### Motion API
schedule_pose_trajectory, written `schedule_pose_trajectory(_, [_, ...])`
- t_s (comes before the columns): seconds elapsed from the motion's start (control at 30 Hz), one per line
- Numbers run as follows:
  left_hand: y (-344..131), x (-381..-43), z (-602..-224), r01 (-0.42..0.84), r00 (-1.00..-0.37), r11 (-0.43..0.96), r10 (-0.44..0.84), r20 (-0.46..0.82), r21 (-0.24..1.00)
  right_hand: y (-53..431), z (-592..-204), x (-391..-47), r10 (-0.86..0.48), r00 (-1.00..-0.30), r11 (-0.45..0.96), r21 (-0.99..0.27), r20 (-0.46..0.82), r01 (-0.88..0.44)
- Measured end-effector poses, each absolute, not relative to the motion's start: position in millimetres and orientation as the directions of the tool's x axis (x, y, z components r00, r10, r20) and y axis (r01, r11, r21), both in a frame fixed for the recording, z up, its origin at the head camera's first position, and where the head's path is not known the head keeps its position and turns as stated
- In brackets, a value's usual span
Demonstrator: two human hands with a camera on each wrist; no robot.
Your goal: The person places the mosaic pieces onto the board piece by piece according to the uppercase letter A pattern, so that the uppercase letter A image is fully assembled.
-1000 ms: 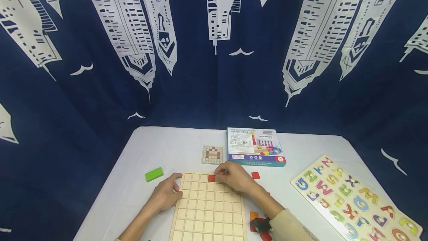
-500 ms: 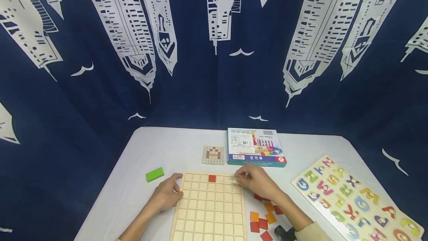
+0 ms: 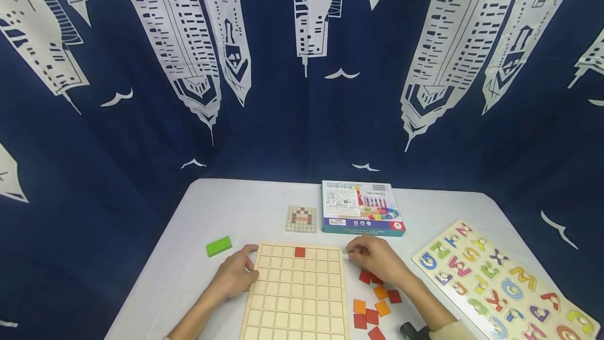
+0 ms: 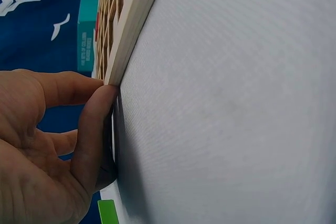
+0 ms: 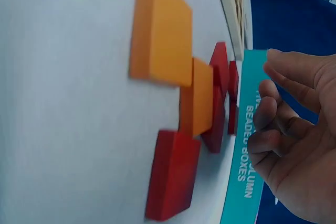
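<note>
My left hand (image 3: pixel 235 274) is at the upper left edge of a wooden grid board (image 3: pixel 291 302). In the left wrist view its thumb and index finger pinch the board's edge (image 4: pixel 128 35). One red square tile (image 3: pixel 300 252) sits in a top-row cell. Just off the board's upper right corner hovers my right hand (image 3: pixel 377 259), fingers loosely curled with nothing between them. Below it several loose tiles lie on the white table, among them an orange tile (image 5: pixel 170 35) and a red tile (image 5: pixel 173 174). Past the board's far edge lies a small pattern card (image 3: pixel 301 219).
A boxed bead set (image 3: pixel 362 209) lies at the back, right of the card. An alphabet puzzle board (image 3: pixel 505 282) takes up the right side. Left of the grid board is a green block (image 3: pixel 219 246). A dark patterned curtain (image 3: pixel 302 119) hangs behind the table.
My right hand has drawn away from the red tile in the top row, moving right past the board's edge. More loose tiles show now. My left hand stays at the board's edge.
</note>
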State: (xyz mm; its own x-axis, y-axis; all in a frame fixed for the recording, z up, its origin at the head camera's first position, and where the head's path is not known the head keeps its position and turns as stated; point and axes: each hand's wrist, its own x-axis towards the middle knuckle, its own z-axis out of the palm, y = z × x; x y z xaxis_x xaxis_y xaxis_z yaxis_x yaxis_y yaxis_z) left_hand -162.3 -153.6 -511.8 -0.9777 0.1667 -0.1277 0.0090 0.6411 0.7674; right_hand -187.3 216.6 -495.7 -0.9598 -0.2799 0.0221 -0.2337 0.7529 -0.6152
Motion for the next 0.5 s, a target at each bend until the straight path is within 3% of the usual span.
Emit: schedule_pose_trajectory(0.5, [-153.1,-162.0,-511.1,0.008,-0.979,0.639,0.162,-0.123,0.770,220.9,-505.4,-192.1,-0.246,-0.969,0.802,-0.566,-0.027,-0.188])
